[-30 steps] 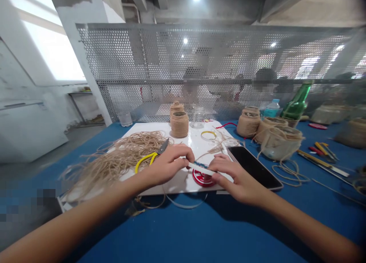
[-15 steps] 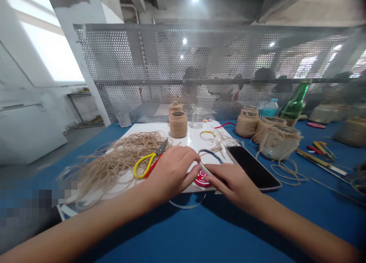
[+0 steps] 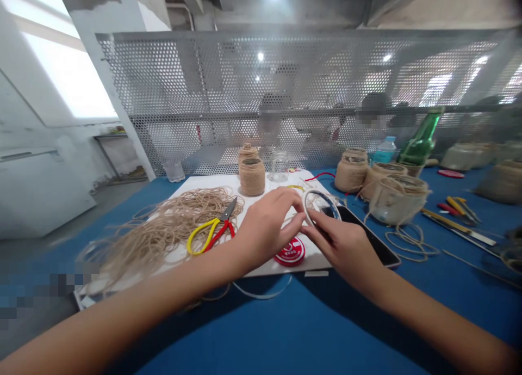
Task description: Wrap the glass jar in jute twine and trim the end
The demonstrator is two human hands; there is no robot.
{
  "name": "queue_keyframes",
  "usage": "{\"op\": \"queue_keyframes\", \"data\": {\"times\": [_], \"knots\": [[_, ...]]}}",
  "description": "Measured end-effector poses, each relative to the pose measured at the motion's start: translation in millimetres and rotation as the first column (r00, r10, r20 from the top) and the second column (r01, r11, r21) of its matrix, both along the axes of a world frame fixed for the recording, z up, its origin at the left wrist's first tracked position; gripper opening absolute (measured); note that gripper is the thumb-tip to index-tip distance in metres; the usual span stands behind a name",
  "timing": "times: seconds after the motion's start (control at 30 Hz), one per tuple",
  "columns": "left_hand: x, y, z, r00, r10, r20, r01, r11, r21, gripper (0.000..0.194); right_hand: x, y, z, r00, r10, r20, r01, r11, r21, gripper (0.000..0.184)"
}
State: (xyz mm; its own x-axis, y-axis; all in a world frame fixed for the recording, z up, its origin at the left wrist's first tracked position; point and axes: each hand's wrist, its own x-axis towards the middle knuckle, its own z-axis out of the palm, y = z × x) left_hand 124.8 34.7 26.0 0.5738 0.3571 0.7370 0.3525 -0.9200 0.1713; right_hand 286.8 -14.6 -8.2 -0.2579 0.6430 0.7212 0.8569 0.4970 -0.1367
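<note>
A thin ring-shaped roll of tape [image 3: 335, 205], pale at its edge and dark blue inside, is raised above the white board. My right hand [image 3: 346, 244] pinches its lower left side between thumb and fingers. My left hand [image 3: 267, 225] is closed in a pinch right beside the roll; whatever lies between its fingertips is too small to make out. Under the hands a red round disc [image 3: 290, 252] with white print lies on the board. Left of my left hand are scissors [image 3: 218, 228] with one yellow and one red handle, blades apart, on loose twine [image 3: 175, 217].
Behind stand a twine-wrapped jar [image 3: 252, 178] and a clear glass jar [image 3: 279, 165]. A phone [image 3: 377, 244] lies under my right hand. More wrapped jars [image 3: 351, 173], a green bottle [image 3: 420, 141] and cutters [image 3: 459, 228] are at right. A pale strip [image 3: 265, 297] curls at the board's front.
Both hands have shifted right and slightly up with the roll of tape, which now stands more upright. More of the red disc shows, and the roll covers part of the phone.
</note>
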Motion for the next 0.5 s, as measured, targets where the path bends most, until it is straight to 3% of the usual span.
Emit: {"op": "queue_keyframes", "data": {"times": [0.13, 0.27, 0.37, 0.5], "knots": [[9, 5, 10.4, 0.998, -0.066, 0.014, 0.067, 0.988, -0.136, 0.005, 7, 0, 7.4, 0.999, -0.040, -0.009, 0.039, 0.995, -0.092, 0.031], [8, 8, 19.7, 0.994, -0.105, 0.006, 0.103, 0.958, -0.267, 0.008, 11, 0, 17.3, 0.986, -0.029, -0.162, -0.024, 0.948, -0.316, 0.041], [5, 8, 24.0, 0.994, -0.110, -0.020, 0.103, 0.969, -0.225, 0.007, 14, 1, 20.6, 0.965, -0.029, -0.259, -0.080, 0.913, -0.401, 0.043], [2, 4, 26.9, 0.992, -0.114, -0.061, 0.106, 0.986, -0.130, 0.007, 18, 3, 20.4, 0.940, 0.070, -0.334, -0.213, 0.885, -0.414, 0.041]]}}
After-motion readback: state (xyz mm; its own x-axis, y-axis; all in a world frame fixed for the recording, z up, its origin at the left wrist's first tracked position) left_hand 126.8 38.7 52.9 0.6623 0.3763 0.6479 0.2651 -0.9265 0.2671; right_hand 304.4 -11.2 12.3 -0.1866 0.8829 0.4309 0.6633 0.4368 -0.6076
